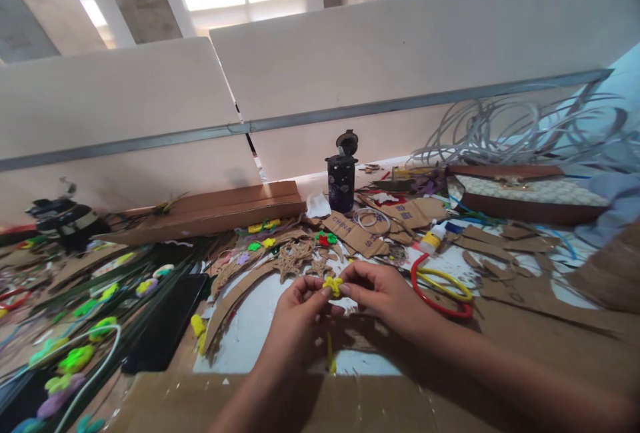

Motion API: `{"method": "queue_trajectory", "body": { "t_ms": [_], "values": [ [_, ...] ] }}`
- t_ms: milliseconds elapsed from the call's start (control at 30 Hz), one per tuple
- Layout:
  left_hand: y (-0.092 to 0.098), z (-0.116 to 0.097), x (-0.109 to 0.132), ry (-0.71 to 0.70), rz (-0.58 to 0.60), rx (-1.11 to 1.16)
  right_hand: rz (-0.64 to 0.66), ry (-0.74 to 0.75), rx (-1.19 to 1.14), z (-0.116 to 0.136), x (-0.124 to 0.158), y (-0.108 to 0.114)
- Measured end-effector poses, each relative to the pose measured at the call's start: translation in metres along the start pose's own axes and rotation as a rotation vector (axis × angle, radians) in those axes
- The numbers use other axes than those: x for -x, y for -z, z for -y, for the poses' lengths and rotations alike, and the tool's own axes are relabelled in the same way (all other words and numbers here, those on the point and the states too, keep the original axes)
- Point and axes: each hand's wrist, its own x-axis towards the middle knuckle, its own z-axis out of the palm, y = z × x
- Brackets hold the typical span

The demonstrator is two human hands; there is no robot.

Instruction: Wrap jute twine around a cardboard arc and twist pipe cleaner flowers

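Note:
Between my two hands, a small yellow flower of fuzzy craft stem (333,286) is pinched by the fingertips. My left hand (303,306) is closed on its left side, thumb against the edge. From the right, my right hand (380,296) grips the other side between thumb and fingers. A yellow strand (331,353) shows below the hands. Just beyond them lie cardboard star shapes (293,258) wrapped in brown cord and a small red and green piece (326,239). Red (417,280) and yellow rings (453,281) rest beside my right wrist.
A dark bottle (341,183) with a raised lid stands at the back. A glue bottle (433,238), cardboard scraps (505,240) and a handbag (530,190) are on the right. Colourful fuzzy flowers (77,358) and a dark flat object (167,320) lie left. Coiled clear tubing (480,130) is behind.

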Motion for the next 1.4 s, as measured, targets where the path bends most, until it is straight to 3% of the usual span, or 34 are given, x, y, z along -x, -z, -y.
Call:
{"method": "queue_trajectory", "body": {
  "t_ms": [167, 367, 867, 1100, 1400],
  "values": [
    [0.008, 0.003, -0.006, -0.084, 0.025, -0.102, 0.010, -0.019, -0.018, -0.004, 0.000, -0.001],
    [0.003, 0.000, -0.003, -0.109, 0.030, -0.051, 0.024, -0.011, -0.032, -0.001, 0.000, -0.002],
    [0.010, 0.002, -0.002, -0.023, 0.103, -0.022, 0.003, -0.022, 0.073, 0.002, 0.002, -0.004],
    [0.006, -0.007, 0.000, -0.103, 0.103, -0.175, -0.011, -0.002, 0.139, 0.006, 0.004, -0.005],
    [0.008, -0.006, -0.003, -0.176, 0.144, -0.401, 0.060, 0.016, 0.205, 0.009, 0.006, -0.004]
  ]
}}
